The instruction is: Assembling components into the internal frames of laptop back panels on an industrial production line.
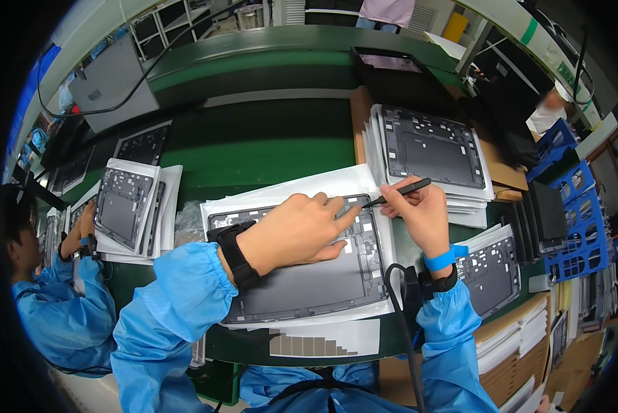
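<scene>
A dark grey tablet housing (302,282) lies on white sheets in front of me, with small silver and white pieces along its edges. My left hand (298,230) rests across its upper part, fingers stretched out, the index fingertip near the upper right corner. Pinched in my right hand (419,210) is a pair of black tweezers (415,186). Its pointed tip reaches down to the housing's upper right corner, close to my left index fingertip. Whether the tip holds any small part is too fine to tell.
Stacked housings between white sheets stand at the right (432,155) and left (126,206). A sheet with grey strips (316,346) lies at the table's near edge. A black cable (399,310) runs beside my right wrist. A co-worker in blue (68,310) sits at the left.
</scene>
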A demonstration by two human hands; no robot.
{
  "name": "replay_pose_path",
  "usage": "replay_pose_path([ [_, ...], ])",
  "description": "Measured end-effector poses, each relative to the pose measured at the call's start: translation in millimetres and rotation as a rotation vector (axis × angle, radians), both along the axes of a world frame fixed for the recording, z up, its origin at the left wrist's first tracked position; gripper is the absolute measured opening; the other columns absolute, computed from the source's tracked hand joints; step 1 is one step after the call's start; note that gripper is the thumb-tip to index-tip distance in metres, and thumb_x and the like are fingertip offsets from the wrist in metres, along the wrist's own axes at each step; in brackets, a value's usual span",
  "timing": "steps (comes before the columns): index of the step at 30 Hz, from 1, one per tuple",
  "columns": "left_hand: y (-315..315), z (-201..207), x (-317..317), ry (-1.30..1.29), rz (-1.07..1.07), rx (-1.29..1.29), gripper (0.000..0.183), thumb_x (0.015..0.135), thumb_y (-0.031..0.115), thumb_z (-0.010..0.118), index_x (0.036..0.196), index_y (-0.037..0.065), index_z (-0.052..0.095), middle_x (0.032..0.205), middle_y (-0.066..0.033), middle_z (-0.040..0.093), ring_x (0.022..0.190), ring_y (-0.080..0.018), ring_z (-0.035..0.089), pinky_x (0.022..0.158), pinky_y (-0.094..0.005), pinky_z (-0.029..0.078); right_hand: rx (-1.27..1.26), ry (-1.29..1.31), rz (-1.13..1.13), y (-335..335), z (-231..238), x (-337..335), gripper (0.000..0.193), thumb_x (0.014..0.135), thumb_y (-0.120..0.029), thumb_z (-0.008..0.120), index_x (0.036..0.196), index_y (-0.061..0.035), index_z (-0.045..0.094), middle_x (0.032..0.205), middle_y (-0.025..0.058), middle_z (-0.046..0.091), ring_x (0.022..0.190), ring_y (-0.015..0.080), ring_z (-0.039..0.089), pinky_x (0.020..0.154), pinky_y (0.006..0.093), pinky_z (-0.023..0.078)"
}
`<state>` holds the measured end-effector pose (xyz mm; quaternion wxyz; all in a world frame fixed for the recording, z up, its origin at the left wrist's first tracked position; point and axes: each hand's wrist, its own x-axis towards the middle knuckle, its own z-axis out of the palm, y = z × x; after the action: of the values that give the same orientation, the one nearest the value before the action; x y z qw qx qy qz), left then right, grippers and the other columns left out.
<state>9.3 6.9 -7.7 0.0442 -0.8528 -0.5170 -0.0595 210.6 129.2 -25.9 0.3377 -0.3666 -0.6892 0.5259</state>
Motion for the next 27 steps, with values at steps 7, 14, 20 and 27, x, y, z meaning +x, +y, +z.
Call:
replay_pose_path([
  [7, -3.3, -3.7, 2.9, -0.015, 0.016, 0.006, 0.054, 0.091, 0.032, 0.059, 0.14, 0.009, 0.05, 0.09, -0.0106, 0.059, 0.078, -0.0263, 0.065, 0.062, -0.0377, 0.054, 0.081, 0.194, -0.215, 5.2, 13.2, 33.2, 0.021, 0.093, -0.017, 0.07, 0.086, 0.0015, 0.063, 0.071, 0.0077, 0.066, 0.061, 0.012, 0.065, 0.055, 0.0221, 0.049],
  [14, -1.5, 12.1, 10.0, -0.068, 0.105, -0.205, 0.056, 0.093, 0.031, 0.057, 0.145, 0.014, 0.046, 0.088, -0.0125, 0.059, 0.077, -0.0298, 0.064, 0.062, -0.0404, 0.054, 0.113, 0.191, -0.261, -31.1, 8.2, 53.2, 0.021, 0.098, -0.017, 0.061, 0.087, 0.0013, 0.06, 0.074, 0.0056, 0.064, 0.068, 0.0126, 0.064, 0.061, 0.0259, 0.05],
  [20, -69.2, 16.0, -4.8, -0.411, 0.257, 0.171, 0.046, 0.091, 0.018, 0.062, 0.135, 0.009, 0.052, 0.086, -0.0119, 0.058, 0.072, -0.0263, 0.061, 0.064, -0.0361, 0.051, 0.448, -0.366, -0.217, -53.0, 10.6, 48.8, 0.02, 0.094, -0.019, 0.063, 0.092, 0.0012, 0.062, 0.082, 0.0145, 0.067, 0.072, 0.0275, 0.066, 0.067, 0.035, 0.051],
  [27, -189.8, -34.1, -43.2, -1.322, 0.952, -0.158, 0.038, 0.09, 0.019, 0.069, 0.118, -0.004, 0.058, 0.087, -0.0099, 0.065, 0.066, -0.0165, 0.063, 0.057, -0.0319, 0.046, 0.586, -0.325, -0.14, -77.2, -8.8, 23.8, 0.02, 0.085, -0.019, 0.072, 0.094, -0.0016, 0.068, 0.088, 0.0133, 0.067, 0.078, 0.0332, 0.067, 0.067, 0.0394, 0.052],
])
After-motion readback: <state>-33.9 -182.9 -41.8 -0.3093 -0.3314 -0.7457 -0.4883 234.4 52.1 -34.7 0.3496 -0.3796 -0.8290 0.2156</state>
